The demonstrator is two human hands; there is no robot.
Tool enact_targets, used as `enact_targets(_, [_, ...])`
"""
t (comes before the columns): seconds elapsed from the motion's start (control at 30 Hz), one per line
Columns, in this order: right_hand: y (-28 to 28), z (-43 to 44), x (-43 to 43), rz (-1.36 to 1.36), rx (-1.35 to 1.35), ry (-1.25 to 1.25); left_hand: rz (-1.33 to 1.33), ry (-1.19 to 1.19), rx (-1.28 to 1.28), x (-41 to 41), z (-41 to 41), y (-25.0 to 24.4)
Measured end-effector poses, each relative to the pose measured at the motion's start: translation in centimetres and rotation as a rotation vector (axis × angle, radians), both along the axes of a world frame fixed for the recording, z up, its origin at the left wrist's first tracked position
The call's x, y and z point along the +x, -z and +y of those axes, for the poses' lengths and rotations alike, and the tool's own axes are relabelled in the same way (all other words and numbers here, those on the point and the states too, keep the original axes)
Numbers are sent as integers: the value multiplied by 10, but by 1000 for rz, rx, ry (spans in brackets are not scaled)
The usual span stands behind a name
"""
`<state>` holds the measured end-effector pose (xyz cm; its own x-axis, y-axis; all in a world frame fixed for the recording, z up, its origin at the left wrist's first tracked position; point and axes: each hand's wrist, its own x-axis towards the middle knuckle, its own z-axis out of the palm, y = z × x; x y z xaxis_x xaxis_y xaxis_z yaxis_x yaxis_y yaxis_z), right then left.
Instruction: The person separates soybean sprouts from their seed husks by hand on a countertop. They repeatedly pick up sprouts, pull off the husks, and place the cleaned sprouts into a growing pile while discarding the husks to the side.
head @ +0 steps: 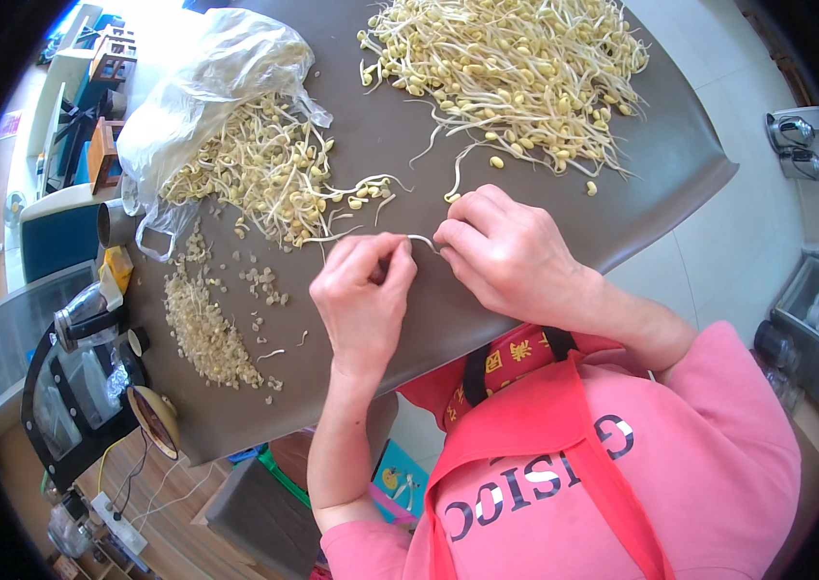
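Note:
A single pale bean sprout (421, 240) spans the gap between my two hands over the brown table cover. My left hand (366, 297) pinches one end between thumb and forefinger. At the other end, the fingertips of my right hand (507, 250) close on the sprout; its tip is hidden by them. Beyond my right hand lies a large heap of soybean sprouts (503, 80). Another sprout pile (271, 167) spills from a clear plastic bag (213, 80) at the upper left. Small translucent hulls (206, 333) form a mound left of my left hand.
The brown cover (351, 391) curls up at its right corner. Along the left edge stand a metal cup (116, 223), a glass jar (87, 319) and a round lamp-like object (154, 420). Cables and a power strip (119, 522) lie below. Loose sprouts and hulls dot the table.

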<state>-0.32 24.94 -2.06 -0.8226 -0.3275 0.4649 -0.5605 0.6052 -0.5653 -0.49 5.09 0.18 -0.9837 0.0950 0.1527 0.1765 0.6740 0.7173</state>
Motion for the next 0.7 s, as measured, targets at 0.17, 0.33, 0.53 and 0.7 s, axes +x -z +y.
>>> enact_targets(0.17, [-1, -1, -1, 20, -9, 48, -222, -239, 27, 20, -18, -7])
enact_targets(0.33, [-4, -16, -4, 95, 24, -107, 241, -70, -398, 0, -42, -6])
enact_targets(0.53, [-2, -8, -1, 53, 148, -171, 318, 160, -482, -47, -16, 2])
enact_targets(0.7, [4, 4, -4, 68, 62, -80, 49, 111, -285, -33, -11, -7])
